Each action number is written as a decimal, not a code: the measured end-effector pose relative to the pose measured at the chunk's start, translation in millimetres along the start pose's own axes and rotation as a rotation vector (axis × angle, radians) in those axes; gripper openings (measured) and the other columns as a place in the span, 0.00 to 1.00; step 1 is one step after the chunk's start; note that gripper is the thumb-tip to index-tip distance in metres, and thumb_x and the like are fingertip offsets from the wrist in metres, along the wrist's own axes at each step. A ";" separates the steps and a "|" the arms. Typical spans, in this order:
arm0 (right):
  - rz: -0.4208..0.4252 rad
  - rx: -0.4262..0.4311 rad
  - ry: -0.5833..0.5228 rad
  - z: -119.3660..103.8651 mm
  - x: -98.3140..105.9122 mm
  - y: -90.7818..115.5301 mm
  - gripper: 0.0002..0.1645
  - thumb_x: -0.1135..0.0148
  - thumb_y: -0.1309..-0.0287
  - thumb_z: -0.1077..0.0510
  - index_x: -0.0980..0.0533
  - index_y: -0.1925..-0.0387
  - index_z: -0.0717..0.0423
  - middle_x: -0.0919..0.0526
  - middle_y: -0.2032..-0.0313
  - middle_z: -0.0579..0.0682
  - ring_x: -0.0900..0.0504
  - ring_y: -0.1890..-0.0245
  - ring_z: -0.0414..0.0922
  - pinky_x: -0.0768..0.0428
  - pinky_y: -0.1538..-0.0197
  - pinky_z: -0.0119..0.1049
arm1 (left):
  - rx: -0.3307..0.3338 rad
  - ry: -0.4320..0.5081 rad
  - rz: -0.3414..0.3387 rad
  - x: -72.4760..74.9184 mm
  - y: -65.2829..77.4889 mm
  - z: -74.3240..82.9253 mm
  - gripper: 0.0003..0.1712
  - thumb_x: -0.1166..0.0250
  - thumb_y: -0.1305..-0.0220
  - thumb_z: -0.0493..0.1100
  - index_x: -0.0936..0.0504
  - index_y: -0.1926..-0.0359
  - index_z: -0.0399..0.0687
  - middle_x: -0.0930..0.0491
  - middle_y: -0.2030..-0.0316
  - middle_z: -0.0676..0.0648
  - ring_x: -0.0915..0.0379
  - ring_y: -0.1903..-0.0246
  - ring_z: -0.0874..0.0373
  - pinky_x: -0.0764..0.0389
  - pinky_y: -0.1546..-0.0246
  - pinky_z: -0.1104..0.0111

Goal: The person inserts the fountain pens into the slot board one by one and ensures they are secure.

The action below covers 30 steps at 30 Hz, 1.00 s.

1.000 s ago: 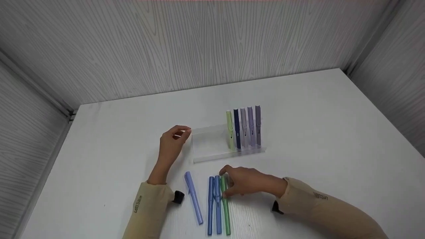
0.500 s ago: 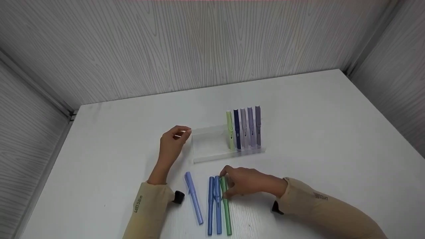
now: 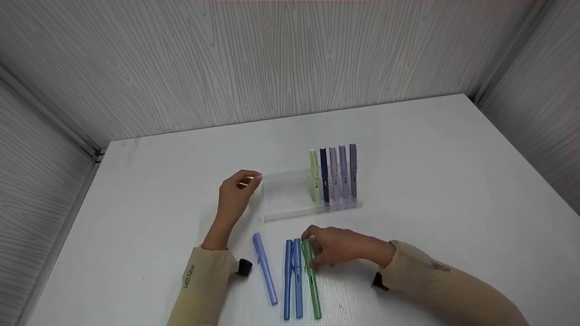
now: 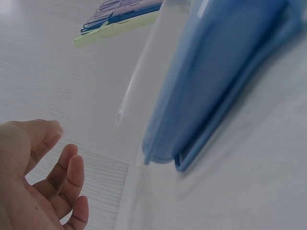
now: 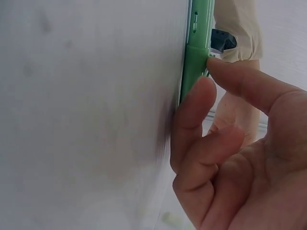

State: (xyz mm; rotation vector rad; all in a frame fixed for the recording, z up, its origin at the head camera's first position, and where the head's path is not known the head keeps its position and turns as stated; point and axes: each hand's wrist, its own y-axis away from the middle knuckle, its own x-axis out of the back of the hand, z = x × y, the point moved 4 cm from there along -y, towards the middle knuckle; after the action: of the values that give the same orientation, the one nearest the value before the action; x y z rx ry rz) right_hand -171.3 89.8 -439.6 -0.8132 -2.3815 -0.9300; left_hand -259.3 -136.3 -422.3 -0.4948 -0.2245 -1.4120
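Note:
My left hand [image 3: 234, 192] holds the rear left corner of a clear pen stand [image 3: 285, 213] with thumb and forefinger. Several capped pens lean in the stand's right half: a lime-green pen [image 3: 315, 179], a dark blue one [image 3: 324, 176] and others in purple shades. In front of the stand my right hand [image 3: 337, 244] grips a green pen [image 3: 313, 294] near its capped end, thumb on the near side. The right wrist view shows the thumb tip against the green barrel [image 5: 195, 62], other fingers curled alongside.
Left of the green pen lie two blue pens [image 3: 297, 294] [image 3: 287, 290], side by side on the white table [image 3: 430, 181]. A light periwinkle pen [image 3: 266, 274] lies slanted farther left. Grey wood-grain panels [image 3: 281, 59] border the table at the back and sides.
The green pen's lower end has swung slightly right, away from the blue pens, and my right hand has shifted a little right with it. My left hand has stayed at the stand.

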 end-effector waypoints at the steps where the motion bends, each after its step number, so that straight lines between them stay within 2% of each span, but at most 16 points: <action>1: -0.003 0.004 0.004 -0.2 0.0 0.3 0.36 0.31 0.46 0.57 0.36 0.38 0.52 0.21 0.75 0.43 0.23 0.78 0.41 0.28 0.71 0.34 | -0.003 0.000 -0.002 0.1 0.1 0.5 0.10 0.35 0.36 0.46 0.14 0.58 0.48 0.16 0.66 0.45 0.26 0.70 0.59 0.27 0.71 0.70; 7: -0.001 -0.003 0.015 -0.8 -1.1 0.0 0.37 0.29 0.47 0.50 0.36 0.38 0.50 0.21 0.74 0.43 0.24 0.79 0.41 0.29 0.72 0.34 | 0.005 -0.005 -0.005 0.2 0.1 0.2 0.10 0.35 0.36 0.46 0.14 0.58 0.48 0.16 0.67 0.45 0.26 0.70 0.59 0.27 0.71 0.70; 14: 0.055 -0.049 0.130 -7.3 -4.1 -3.2 0.41 0.28 0.52 0.39 0.33 0.41 0.49 0.22 0.67 0.42 0.25 0.69 0.40 0.28 0.64 0.39 | 0.017 -0.012 0.003 0.6 0.4 -0.9 0.10 0.35 0.36 0.47 0.14 0.58 0.49 0.16 0.67 0.45 0.26 0.69 0.59 0.27 0.71 0.70; 17: 0.069 -0.067 0.147 -8.4 -4.2 -4.1 0.39 0.28 0.52 0.39 0.33 0.42 0.49 0.22 0.67 0.43 0.25 0.67 0.41 0.28 0.63 0.40 | 0.012 -0.014 0.005 0.5 -0.2 -1.0 0.10 0.35 0.36 0.47 0.14 0.58 0.49 0.16 0.67 0.45 0.27 0.69 0.59 0.27 0.71 0.70; 30: 0.072 -0.049 0.133 -6.3 -1.6 -3.7 0.37 0.24 0.55 0.45 0.31 0.46 0.51 0.24 0.68 0.44 0.27 0.68 0.42 0.29 0.62 0.40 | -0.004 -0.010 -0.007 -0.6 -0.6 -1.7 0.11 0.35 0.36 0.47 0.14 0.58 0.48 0.15 0.64 0.45 0.25 0.66 0.57 0.27 0.69 0.70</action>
State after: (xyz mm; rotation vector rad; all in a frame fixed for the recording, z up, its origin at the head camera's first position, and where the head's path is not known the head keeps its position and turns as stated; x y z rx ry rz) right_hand -171.4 82.5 -438.0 -0.8234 -2.2090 -0.9855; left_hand -260.2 -136.6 -424.0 -0.5048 -0.2317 -1.4172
